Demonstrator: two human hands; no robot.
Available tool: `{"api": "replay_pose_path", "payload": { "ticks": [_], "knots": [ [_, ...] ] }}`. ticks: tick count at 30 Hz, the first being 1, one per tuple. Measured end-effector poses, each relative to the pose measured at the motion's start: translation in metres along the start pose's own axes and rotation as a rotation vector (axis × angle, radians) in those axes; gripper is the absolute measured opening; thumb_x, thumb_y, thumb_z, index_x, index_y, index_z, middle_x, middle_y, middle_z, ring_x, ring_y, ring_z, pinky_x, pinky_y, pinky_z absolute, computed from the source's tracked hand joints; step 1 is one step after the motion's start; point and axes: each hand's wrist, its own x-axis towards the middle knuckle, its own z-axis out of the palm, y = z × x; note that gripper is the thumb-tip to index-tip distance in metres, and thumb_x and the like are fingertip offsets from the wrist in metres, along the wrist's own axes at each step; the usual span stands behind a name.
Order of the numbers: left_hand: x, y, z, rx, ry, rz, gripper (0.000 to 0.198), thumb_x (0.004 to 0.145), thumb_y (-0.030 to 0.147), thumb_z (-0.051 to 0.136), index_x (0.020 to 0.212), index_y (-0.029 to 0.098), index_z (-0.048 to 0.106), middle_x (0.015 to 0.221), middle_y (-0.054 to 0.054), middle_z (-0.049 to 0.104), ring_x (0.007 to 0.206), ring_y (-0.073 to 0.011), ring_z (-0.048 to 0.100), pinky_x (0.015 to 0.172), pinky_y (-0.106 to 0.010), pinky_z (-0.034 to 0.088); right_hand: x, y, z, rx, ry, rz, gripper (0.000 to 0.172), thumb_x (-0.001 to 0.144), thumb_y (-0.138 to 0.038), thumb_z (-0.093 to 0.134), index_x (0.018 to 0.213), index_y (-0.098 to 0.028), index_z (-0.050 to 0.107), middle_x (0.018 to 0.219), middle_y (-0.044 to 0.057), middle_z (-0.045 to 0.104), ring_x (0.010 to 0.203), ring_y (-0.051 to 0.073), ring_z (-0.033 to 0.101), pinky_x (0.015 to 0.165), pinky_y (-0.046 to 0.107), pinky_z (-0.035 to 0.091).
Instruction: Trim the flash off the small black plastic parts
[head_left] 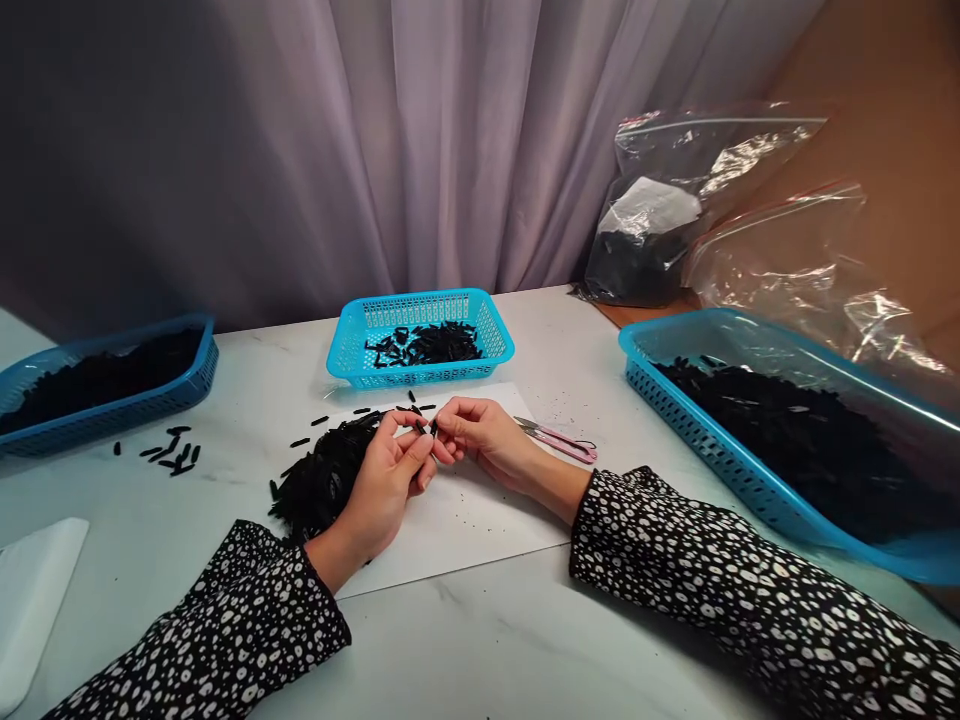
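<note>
My left hand (394, 465) and my right hand (484, 440) meet above a white sheet of paper (465, 545). Pinched in the left fingers is a small black strip-like piece (421, 427). The right thumb and forefinger close on another black bit (434, 427) right beside it; whether the two are one piece I cannot tell. Under and left of my left hand lies a heap of similar black pieces (322, 475), partly hidden by the hand. Pink-handled scissors (566, 443) rest on the paper's right side, just beyond my right wrist.
Behind the hands stands a blue basket (420, 378) with black pieces. Larger blue baskets, left (150, 400) and right (690, 460), hold more. Loose pieces (180, 455) lie near the left one. Clear zip bags (645, 260) stand back right. A white object (37, 600) sits front left.
</note>
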Motion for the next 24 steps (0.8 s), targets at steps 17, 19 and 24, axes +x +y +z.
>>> {"api": "replay_pose_path", "payload": {
  "ticks": [17, 19, 24],
  "knots": [
    [-0.0017, 0.0016, -0.0028, -0.026, 0.027, 0.008, 0.034, 0.083, 0.033, 0.068, 0.110, 0.020, 0.051, 0.077, -0.002, 0.072, 0.050, -0.0066, 0.042, 0.049, -0.020, 0.025, -0.0017, -0.0046, -0.0013, 0.107, 0.033, 0.038, 0.032, 0.065, -0.038, 0.089, 0.081, -0.014, 0.076, 0.061, -0.002, 0.062, 0.054, 0.006, 0.051, 0.051, 0.020, 0.036],
    [-0.0020, 0.0019, -0.0031, -0.021, 0.026, 0.026, 0.035, 0.083, 0.033, 0.068, 0.110, 0.020, 0.050, 0.076, -0.001, 0.071, 0.049, -0.0067, 0.043, 0.050, -0.021, 0.027, -0.0024, -0.0060, -0.0009, 0.111, 0.038, 0.040, 0.032, 0.064, -0.037, 0.089, 0.081, -0.014, 0.076, 0.062, -0.002, 0.062, 0.054, 0.006, 0.050, 0.052, 0.020, 0.036],
    [-0.0027, 0.0042, -0.0018, 0.004, 0.003, 0.038, 0.034, 0.083, 0.035, 0.068, 0.108, 0.018, 0.054, 0.076, -0.003, 0.071, 0.048, -0.0063, 0.041, 0.049, -0.022, 0.025, -0.0047, -0.0082, 0.0004, 0.116, 0.037, 0.046, 0.029, 0.067, -0.037, 0.088, 0.080, -0.014, 0.075, 0.064, -0.002, 0.063, 0.058, 0.008, 0.053, 0.054, 0.021, 0.038]
  ]
}}
